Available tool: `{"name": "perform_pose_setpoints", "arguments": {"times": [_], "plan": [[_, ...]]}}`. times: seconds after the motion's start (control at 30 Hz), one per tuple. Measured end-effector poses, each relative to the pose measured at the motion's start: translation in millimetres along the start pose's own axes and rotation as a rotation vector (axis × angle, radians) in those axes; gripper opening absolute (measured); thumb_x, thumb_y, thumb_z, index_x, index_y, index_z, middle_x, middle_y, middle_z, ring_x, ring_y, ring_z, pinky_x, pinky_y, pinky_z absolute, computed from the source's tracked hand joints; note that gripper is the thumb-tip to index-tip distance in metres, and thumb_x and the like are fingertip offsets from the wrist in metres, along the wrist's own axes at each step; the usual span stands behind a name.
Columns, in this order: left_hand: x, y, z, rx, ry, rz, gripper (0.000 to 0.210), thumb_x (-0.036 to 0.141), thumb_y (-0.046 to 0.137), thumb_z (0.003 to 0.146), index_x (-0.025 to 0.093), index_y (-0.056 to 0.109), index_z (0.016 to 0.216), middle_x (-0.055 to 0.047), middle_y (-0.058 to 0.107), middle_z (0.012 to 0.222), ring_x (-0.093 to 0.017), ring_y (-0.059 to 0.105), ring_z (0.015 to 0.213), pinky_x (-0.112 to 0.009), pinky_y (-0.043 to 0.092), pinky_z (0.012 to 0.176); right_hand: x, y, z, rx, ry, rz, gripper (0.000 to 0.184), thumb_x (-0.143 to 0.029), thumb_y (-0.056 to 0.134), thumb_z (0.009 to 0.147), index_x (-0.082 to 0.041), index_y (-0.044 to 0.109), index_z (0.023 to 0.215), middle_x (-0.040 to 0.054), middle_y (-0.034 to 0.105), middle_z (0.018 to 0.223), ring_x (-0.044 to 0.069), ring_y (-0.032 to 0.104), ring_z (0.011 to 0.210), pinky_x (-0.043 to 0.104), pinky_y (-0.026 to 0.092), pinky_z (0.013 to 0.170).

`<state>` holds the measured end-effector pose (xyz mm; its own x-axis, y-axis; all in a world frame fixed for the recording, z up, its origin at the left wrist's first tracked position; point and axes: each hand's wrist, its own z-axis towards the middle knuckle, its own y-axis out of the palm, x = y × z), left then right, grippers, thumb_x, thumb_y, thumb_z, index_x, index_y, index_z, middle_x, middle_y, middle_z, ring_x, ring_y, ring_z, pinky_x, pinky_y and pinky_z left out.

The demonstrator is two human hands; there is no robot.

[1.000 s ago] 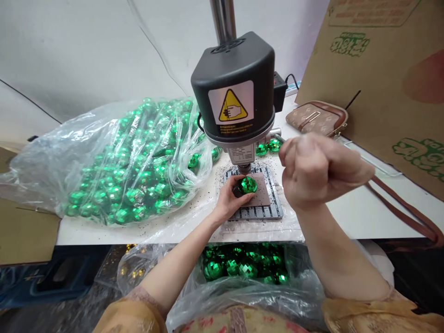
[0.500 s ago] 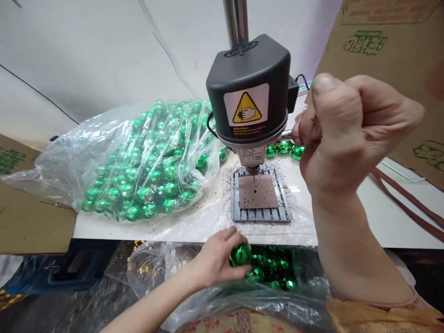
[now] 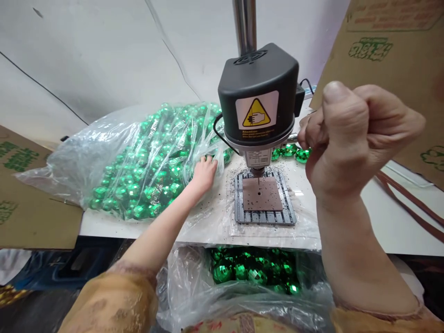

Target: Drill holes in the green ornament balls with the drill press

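Observation:
My left hand [image 3: 204, 173] reaches to the mouth of a clear plastic bag [image 3: 65, 162] full of shiny green faceted balls [image 3: 163, 171]. Its fingers are slightly apart and bent down at the bag's opening; no ball shows clearly in them. On the right, my right hand [image 3: 350, 134] is closed in a fist beside a small black drill press [image 3: 258, 95]. A short metal piece of its handle [image 3: 293, 137] shows next to the fist, which hides the rest. Below the drill bit, a brown square plate [image 3: 262, 199] with a hole lies on the slotted metal base [image 3: 289, 216].
Under the table edge, a plastic-lined box [image 3: 187, 277] holds several green balls [image 3: 256, 273]. More green balls [image 3: 303, 155] lie behind the drill press. Cardboard boxes stand left [image 3: 38, 222] and right [image 3: 409, 64]. Dark shavings are scattered on the white table [image 3: 104, 226].
My left hand has let go of a green ball over the lined box and moved up and left to the bag. My right fist stays beside the drill press. The view has shifted slightly.

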<state>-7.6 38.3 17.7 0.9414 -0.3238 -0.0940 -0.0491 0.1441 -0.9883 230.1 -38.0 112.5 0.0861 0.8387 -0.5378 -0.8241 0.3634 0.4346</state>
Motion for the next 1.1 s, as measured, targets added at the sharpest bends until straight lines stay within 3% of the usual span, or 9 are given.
{"name": "perform_pose_setpoints", "arguments": {"times": [0.13,0.3,0.37,0.43,0.53,0.6,0.77,0.93,1.1], "plan": [[-21.2,6.6,31.2,-0.020,-0.056,-0.005,0.019,0.000,0.055,0.089,0.007,0.063,0.104,-0.019,0.062,0.111,-0.031,0.046,0.122,-0.052,0.042,0.101,-0.6,-1.4,-0.4,-0.033,-0.011,-0.015,0.051,-0.021,0.060,0.090,-0.019,0.026,0.052,-0.0053,0.025,0.052,0.003,0.038,0.048,0.026,0.027,0.050],[-21.5,-6.8,17.8,-0.002,0.062,-0.171,0.042,0.017,0.065,0.092,0.019,0.057,0.133,-0.013,0.056,0.121,-0.025,0.056,0.107,-0.043,0.047,0.096,-3.7,-0.1,-0.4,-0.054,-0.009,0.001,0.050,-0.021,0.058,0.091,-0.019,0.027,0.052,-0.0052,0.021,0.054,0.002,0.039,0.046,0.025,0.026,0.049],[-6.4,-9.2,0.8,0.037,0.140,-0.471,0.046,0.031,0.065,0.094,0.025,0.053,0.138,-0.010,0.056,0.124,-0.022,0.059,0.103,-0.037,0.050,0.092,-3.6,0.5,0.1,-0.058,-0.027,0.012,0.049,-0.019,0.058,0.091,-0.019,0.028,0.052,-0.0053,0.021,0.053,0.003,0.039,0.045,0.026,0.026,0.049],[15.8,-4.3,-18.8,0.011,0.146,-0.957,0.045,0.042,0.063,0.095,0.027,0.054,0.136,-0.008,0.060,0.119,-0.019,0.063,0.094,-0.034,0.053,0.085,-2.2,0.5,0.6,-0.052,-0.035,0.024,0.049,-0.020,0.059,0.091,-0.020,0.029,0.052,-0.0055,0.023,0.052,0.004,0.039,0.045,0.027,0.026,0.048],[50.4,13.1,-43.8,-0.162,-0.038,-1.582,0.057,0.050,0.073,0.084,0.027,0.050,0.131,-0.005,0.065,0.107,-0.016,0.067,0.077,-0.032,0.054,0.073,0.3,-0.8,1.1,-0.051,-0.056,0.035,0.051,-0.022,0.061,0.091,-0.021,0.028,0.052,-0.0054,0.027,0.049,0.006,0.038,0.044,0.029,0.025,0.046],[65.8,25.3,-53.2,-0.194,-0.168,-1.753,0.066,0.048,0.083,0.074,0.025,0.049,0.125,-0.002,0.066,0.099,-0.016,0.068,0.074,-0.032,0.055,0.071,1.3,-2.1,1.3,-0.066,-0.054,0.022,0.050,-0.022,0.060,0.091,-0.021,0.029,0.052,-0.0051,0.030,0.049,0.007,0.038,0.044,0.030,0.026,0.046],[75.2,42.4,-53.9,0.055,-0.215,-1.580,0.058,0.039,0.092,0.064,0.022,0.054,0.103,0.003,0.063,0.083,-0.012,0.061,0.075,-0.023,0.047,0.069,1.9,-3.6,1.9,-0.089,-0.061,0.040,0.048,-0.023,0.061,0.091,-0.022,0.032,0.052,-0.0054,0.032,0.048,0.008,0.037,0.043,0.031,0.025,0.046],[84.0,51.1,-43.3,0.026,-0.205,-1.846,0.051,0.058,0.073,0.083,0.027,0.056,0.119,-0.002,0.066,0.103,-0.016,0.064,0.087,-0.028,0.053,0.072,1.5,-2.5,-0.1,-0.070,-0.066,0.063,0.048,-0.018,0.060,0.091,-0.021,0.031,0.053,-0.0062,0.028,0.050,0.006,0.038,0.044,0.029,0.025,0.047],[92.5,61.1,-38.6,0.080,-0.237,-1.865,0.049,0.053,0.079,0.079,0.026,0.061,0.116,-0.003,0.068,0.111,-0.017,0.065,0.097,-0.031,0.054,0.086,-1.6,-2.4,-3.5,-0.068,-0.035,0.031,0.048,-0.019,0.058,0.092,-0.019,0.029,0.054,-0.0058,0.024,0.054,0.003,0.038,0.046,0.025,0.027,0.048]]}}
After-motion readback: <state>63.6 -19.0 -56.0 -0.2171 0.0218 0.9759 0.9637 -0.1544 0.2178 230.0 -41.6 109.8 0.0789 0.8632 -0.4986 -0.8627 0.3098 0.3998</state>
